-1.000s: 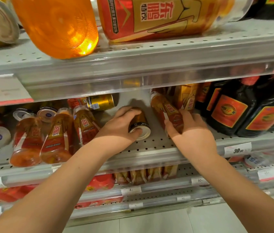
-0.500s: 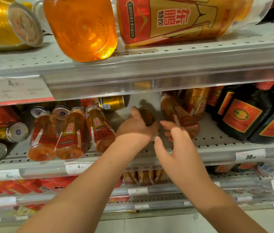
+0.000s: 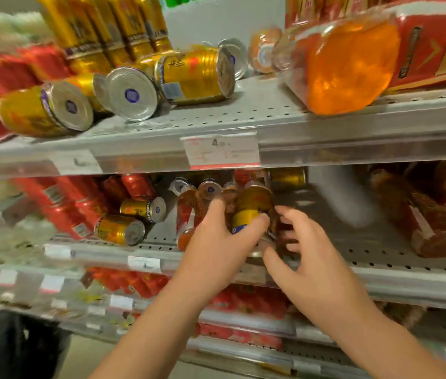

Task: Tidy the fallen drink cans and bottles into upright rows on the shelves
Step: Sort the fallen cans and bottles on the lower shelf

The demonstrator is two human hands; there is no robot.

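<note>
Gripping glossy cylindrical gold can (image 3: pixel 253 205)

View: one wide-angle camera worn on the head.
Facing: forward and slightly down at the shelving (image 3: pixel 265 113); the price tag (image 3: pixel 220 151) sits just above frame centre.
Aim: the gold can (image 3: pixel 252 212) gripped in the left hand (image 3: pixel 216 250), just below the price tag.
Nearness: arm's reach; I see the right hand (image 3: pixel 309 263) below and right of the price tag.
Sharpness: blurred well left of the price tag.
</note>
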